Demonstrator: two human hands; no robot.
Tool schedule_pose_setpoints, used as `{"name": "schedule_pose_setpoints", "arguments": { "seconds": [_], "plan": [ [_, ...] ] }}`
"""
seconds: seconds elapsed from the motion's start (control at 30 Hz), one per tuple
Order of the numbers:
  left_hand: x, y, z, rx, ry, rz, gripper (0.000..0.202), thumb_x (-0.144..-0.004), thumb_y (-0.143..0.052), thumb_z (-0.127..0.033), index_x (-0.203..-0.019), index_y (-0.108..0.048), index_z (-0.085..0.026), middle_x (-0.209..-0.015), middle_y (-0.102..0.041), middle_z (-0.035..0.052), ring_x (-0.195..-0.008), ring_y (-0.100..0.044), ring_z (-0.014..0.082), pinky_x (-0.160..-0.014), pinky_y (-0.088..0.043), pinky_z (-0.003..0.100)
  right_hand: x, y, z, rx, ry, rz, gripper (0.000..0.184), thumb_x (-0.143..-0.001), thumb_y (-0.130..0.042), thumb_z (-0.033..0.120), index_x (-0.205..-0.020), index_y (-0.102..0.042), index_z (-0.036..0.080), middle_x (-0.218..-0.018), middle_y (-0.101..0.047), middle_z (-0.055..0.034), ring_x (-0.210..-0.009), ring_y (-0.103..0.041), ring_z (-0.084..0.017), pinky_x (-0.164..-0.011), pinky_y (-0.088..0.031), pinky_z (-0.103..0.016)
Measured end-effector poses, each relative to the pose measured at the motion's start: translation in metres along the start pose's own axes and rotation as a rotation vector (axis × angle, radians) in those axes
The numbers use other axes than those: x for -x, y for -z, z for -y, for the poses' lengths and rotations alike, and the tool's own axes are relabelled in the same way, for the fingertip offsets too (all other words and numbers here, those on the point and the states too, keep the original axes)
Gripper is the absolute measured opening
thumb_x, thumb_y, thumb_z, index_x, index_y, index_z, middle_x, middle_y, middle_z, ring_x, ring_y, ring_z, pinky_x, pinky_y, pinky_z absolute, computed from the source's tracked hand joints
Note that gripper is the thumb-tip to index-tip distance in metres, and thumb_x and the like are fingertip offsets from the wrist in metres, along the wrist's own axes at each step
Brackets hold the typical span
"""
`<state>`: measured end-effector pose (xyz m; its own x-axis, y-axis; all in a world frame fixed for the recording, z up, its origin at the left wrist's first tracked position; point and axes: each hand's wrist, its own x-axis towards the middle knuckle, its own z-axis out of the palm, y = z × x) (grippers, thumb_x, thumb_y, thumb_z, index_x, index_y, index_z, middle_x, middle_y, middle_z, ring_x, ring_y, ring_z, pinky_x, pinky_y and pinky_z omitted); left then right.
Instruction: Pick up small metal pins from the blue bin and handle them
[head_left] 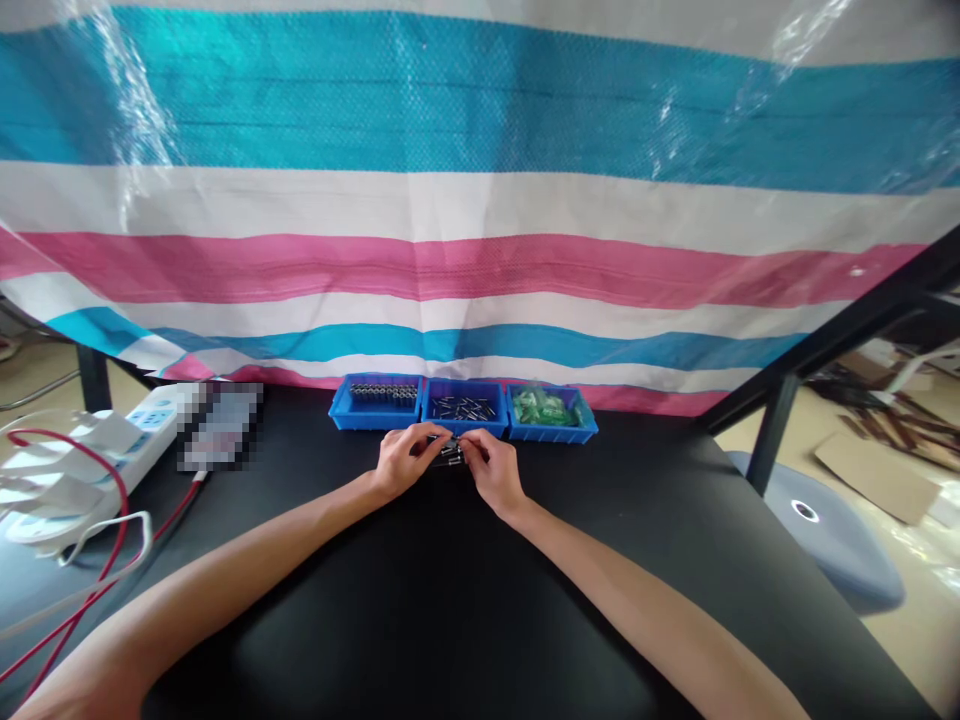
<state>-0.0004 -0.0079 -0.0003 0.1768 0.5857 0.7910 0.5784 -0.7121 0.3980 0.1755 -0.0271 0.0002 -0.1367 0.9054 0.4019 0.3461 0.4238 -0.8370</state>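
Left hand [401, 462], right hand [495, 470], pinching metal parts [451, 454]

Left hand [405, 461] and right hand [495, 470] holding small metal parts [451, 454]
Three blue bins [491, 428] stand at their twelve o'clock, a power strip [152, 418] at nine.

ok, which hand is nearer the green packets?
Right. The right hand is in front of the middle bin, just left of the green packets. The left hand is farther left, in front of where the left bin meets the middle one.
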Motion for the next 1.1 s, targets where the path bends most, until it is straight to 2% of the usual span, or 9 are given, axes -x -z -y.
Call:
{"name": "schedule_pose_setpoints", "arguments": {
  "seconds": [0.57, 0.87, 1.1],
  "plan": [
    [-0.0006, -0.0005, -0.0012, 0.026, 0.001, -0.003, 0.011, -0.084, -0.063, -0.027, -0.088, -0.064, -0.018, -0.072, -0.071, -0.0020, -0.045, -0.052, 0.0046, -0.053, -0.046, 0.017, 0.0005, 0.0002, 0.0011, 0.003, 0.002, -0.027, 0.025, -0.091, -0.048, 0.035, -0.083, -0.062, 0.017, -0.065, -0.060, -0.0008, -0.055, -0.054, -0.012, -0.053, -0.042, -0.021],
    [0.0004, -0.0009, -0.0018, 0.020, 0.005, -0.090, 0.010, -0.082, -0.065, -0.027, -0.086, -0.066, -0.018, -0.072, -0.072, -0.0015, -0.046, -0.056, 0.0055, -0.054, -0.047, 0.018, -0.0001, -0.0005, 0.0011, 0.006, -0.003, -0.035, 0.024, -0.091, -0.048, 0.036, -0.085, -0.062, 0.017, -0.065, -0.060, -0.0008, -0.055, -0.054, -0.012, -0.053, -0.042, -0.021],
    [0.0005, -0.0015, -0.0019, 0.030, -0.003, -0.083, 0.008, -0.080, -0.067, -0.024, -0.087, -0.066, -0.019, -0.073, -0.072, -0.0022, -0.046, -0.055, 0.0054, -0.054, -0.047, 0.018, -0.0007, 0.0000, 0.0024, 0.018, 0.005, -0.016, 0.025, -0.091, -0.048, 0.035, -0.084, -0.062, 0.017, -0.064, -0.060, -0.0008, -0.055, -0.054, -0.012, -0.054, -0.041, -0.021]
  ]
}}
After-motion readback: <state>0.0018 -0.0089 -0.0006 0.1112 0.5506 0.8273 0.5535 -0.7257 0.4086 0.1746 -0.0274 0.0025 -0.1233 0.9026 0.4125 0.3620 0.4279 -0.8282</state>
